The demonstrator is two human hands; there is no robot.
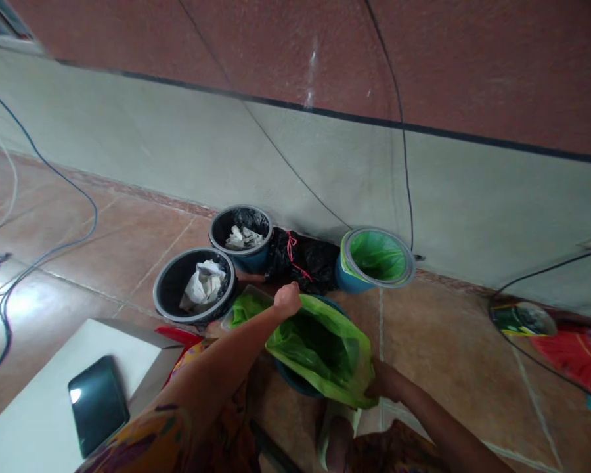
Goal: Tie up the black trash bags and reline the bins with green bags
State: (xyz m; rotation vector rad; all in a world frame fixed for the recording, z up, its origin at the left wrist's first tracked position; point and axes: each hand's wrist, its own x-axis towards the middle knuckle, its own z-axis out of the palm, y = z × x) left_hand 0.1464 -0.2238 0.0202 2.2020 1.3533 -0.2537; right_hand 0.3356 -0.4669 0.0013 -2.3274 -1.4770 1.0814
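A green plastic bag (320, 348) is spread over a blue bin (295, 384) on the tiled floor in front of me. My left hand (286, 300) is closed in a grip on the bag's far rim. My right hand (381, 381) holds the bag's near right edge, its fingers mostly hidden behind the plastic. Both arms reach down from the bottom of the view.
Two black-lined bins (194, 286) (241, 236) hold crumpled paper at the left. A tied black bag (303, 259) lies by the wall, beside a blue bin with a green liner (377, 259). A white table with a dark phone (97, 402) stands lower left. Cables (44, 253) cross the floor.
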